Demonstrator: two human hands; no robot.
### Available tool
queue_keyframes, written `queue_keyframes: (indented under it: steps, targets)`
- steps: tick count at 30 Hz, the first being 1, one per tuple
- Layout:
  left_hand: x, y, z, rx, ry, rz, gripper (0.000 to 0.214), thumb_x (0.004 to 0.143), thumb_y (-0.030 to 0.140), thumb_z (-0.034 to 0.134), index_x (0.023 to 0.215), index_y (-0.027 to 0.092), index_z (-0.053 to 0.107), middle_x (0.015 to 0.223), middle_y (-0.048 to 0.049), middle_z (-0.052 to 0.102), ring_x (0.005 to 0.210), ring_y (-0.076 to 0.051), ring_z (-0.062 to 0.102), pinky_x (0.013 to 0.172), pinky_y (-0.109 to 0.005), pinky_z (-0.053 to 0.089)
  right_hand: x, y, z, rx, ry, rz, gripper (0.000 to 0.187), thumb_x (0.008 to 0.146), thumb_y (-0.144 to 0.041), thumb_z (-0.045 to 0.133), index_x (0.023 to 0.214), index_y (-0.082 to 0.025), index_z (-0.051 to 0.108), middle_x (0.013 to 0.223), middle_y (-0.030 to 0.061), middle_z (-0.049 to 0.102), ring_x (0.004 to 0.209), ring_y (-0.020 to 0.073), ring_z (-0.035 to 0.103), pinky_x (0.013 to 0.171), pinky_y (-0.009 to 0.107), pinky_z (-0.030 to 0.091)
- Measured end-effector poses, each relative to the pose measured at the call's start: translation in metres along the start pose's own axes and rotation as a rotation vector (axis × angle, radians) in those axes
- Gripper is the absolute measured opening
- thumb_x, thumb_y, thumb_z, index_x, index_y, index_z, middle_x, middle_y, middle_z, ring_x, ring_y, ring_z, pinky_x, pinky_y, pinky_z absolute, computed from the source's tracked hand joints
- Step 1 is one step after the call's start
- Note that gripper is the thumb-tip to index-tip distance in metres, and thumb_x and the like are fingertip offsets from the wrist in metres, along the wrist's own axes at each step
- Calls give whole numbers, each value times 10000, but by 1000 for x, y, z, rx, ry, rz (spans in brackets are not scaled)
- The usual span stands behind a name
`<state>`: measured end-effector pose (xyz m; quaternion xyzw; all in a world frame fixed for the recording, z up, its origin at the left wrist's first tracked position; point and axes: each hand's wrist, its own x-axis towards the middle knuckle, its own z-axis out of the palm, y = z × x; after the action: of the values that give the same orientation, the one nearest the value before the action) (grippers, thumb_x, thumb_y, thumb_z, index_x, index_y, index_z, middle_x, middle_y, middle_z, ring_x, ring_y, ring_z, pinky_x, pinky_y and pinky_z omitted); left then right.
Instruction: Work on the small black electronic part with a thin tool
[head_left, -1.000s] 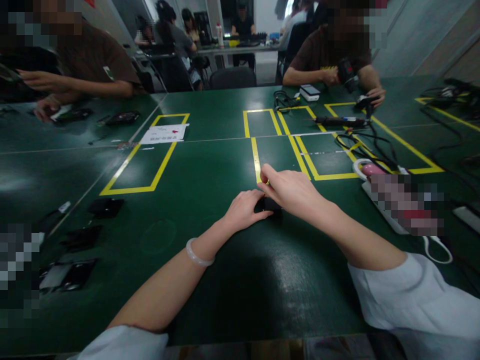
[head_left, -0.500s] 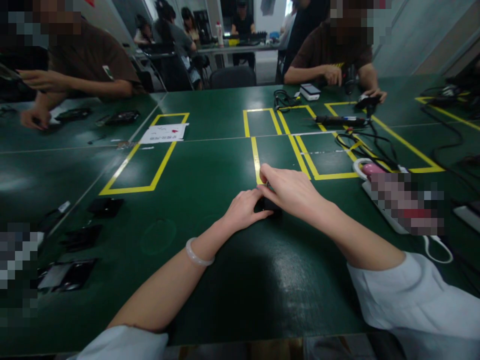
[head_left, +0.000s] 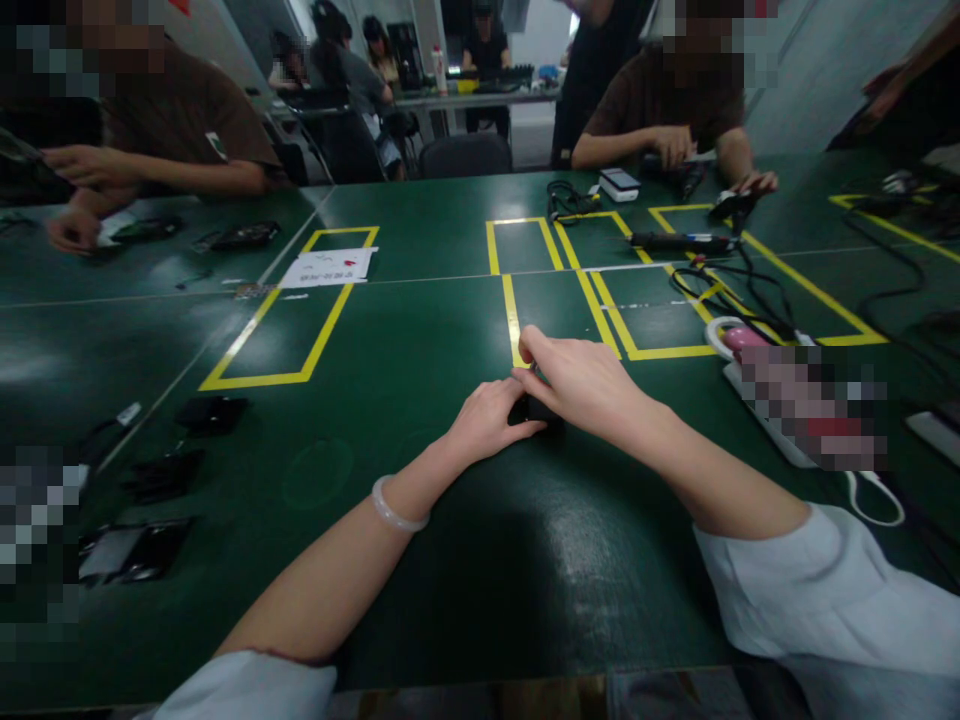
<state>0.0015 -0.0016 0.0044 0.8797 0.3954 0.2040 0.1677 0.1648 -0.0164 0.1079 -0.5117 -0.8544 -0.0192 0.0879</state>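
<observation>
A small black part lies on the green table in front of me, mostly hidden by my hands. My left hand grips its left side with curled fingers. My right hand lies over the part from the right, thumb and forefinger pinched together at its top; what they pinch is too small to make out. A pale bangle circles my left wrist.
Several flat black parts lie at the left. Yellow tape outlines mark the table. At the right are a white power strip, black cables and a pen-like tool. Other people work along the far edge.
My right hand has dropped slightly and closed in on the black part. The person at the far right has set a dark tool down on the table.
</observation>
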Motion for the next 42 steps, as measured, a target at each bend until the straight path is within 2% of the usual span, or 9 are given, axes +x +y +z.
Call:
queue_keyframes:
  steps: [4, 10, 16, 21, 26, 33, 38, 42]
  targets:
    - [-1, 0, -1, 4, -6, 0, 426, 852, 509, 609, 1103, 167, 569, 1091, -97, 657, 1006, -281, 625, 875, -413, 489, 2, 1, 1, -39, -24, 8, 217, 951, -336, 355, 1063, -203, 485, 784, 41, 691, 636, 202, 625, 499, 282, 184]
    - [-1, -2, 1, 1, -4, -10, 428, 850, 546, 593, 1038, 162, 584, 1051, -104, 664, 984, -285, 631, 861, -413, 493, -1, -2, -3, 45, -17, -4, 205, 909, -278, 403, 1092, -204, 458, 883, 34, 695, 675, 193, 626, 510, 279, 220]
    - [0, 0, -1, 2, 7, 3, 432, 852, 508, 608, 1115, 169, 561, 1132, -108, 653, 1036, -295, 622, 883, -423, 492, 2, -4, -2, -22, -39, 14, 237, 950, -368, 379, 1072, -195, 486, 834, 51, 698, 677, 204, 632, 513, 283, 210]
    - [0, 1, -2, 18, -12, 4, 444, 856, 528, 596, 1089, 152, 568, 1088, -113, 663, 994, -293, 631, 853, -420, 497, 3, -4, -3, -18, -69, 28, 226, 956, -308, 356, 1110, -192, 474, 837, 53, 699, 666, 182, 619, 518, 278, 211]
    - [0, 0, 0, 13, -1, -11, 443, 851, 558, 585, 1025, 150, 585, 1043, -113, 667, 963, -291, 636, 833, -414, 501, 1, -6, -4, 3, -32, 38, 233, 925, -276, 381, 1123, -190, 470, 880, 49, 697, 674, 177, 617, 519, 281, 216]
    - [1, 0, 2, 6, 12, 13, 467, 853, 529, 598, 1137, 160, 557, 1160, -123, 647, 1041, -303, 623, 878, -428, 497, 2, -6, -2, -74, -31, 48, 259, 951, -361, 375, 1106, -190, 493, 810, 68, 700, 672, 203, 631, 507, 286, 188]
    - [1, 0, 2, -1, 9, 5, 460, 855, 556, 581, 1092, 162, 573, 1113, -115, 658, 1023, -296, 629, 867, -422, 499, 2, -5, -3, 3, -50, 32, 236, 932, -278, 367, 1126, -188, 465, 855, 57, 697, 660, 185, 621, 507, 280, 194]
    - [1, 0, 2, 1, 9, -3, 458, 848, 567, 585, 1066, 163, 578, 1069, -106, 663, 998, -290, 635, 855, -414, 503, 0, -5, -3, 26, -31, 25, 233, 921, -282, 382, 1124, -191, 450, 884, 49, 693, 670, 181, 619, 513, 279, 209]
